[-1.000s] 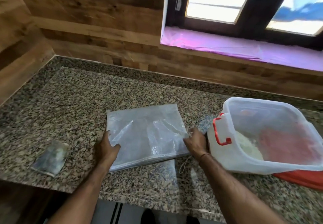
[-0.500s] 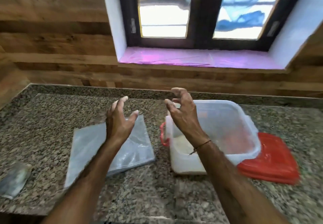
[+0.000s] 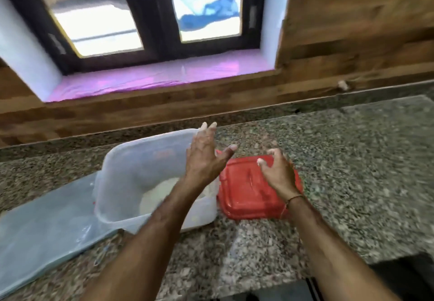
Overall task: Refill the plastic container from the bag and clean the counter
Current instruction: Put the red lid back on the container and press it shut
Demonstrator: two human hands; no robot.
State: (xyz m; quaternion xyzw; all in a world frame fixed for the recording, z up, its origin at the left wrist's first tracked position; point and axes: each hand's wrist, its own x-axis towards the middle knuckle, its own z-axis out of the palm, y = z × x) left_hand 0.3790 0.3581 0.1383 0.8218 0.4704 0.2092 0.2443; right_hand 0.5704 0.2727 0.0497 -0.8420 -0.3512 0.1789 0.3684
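Observation:
A clear plastic container [image 3: 122,174] stands on the granite counter [image 3: 352,171] with white powder in its bottom. Its red lid [image 3: 244,192] lies flat just to the right, touching the container's side. The flattened clear bag [image 3: 47,235] lies at the left, its edge under the container. My left hand [image 3: 206,157] hovers over the container's right rim with fingers spread and straight. My right hand [image 3: 278,174] hangs above the lid with fingers loosely curled, holding nothing. White dust clings to the fingertips of both hands.
A wood-panelled wall and a window with a pink-lined sill [image 3: 152,80] run behind the counter. The counter's front edge [image 3: 270,284] crosses below my arms, with a dark gap at the lower right.
My hands left the flattened bag, rose, and moved right over the container and lid. The view swung right, so the bag now sits at the far left.

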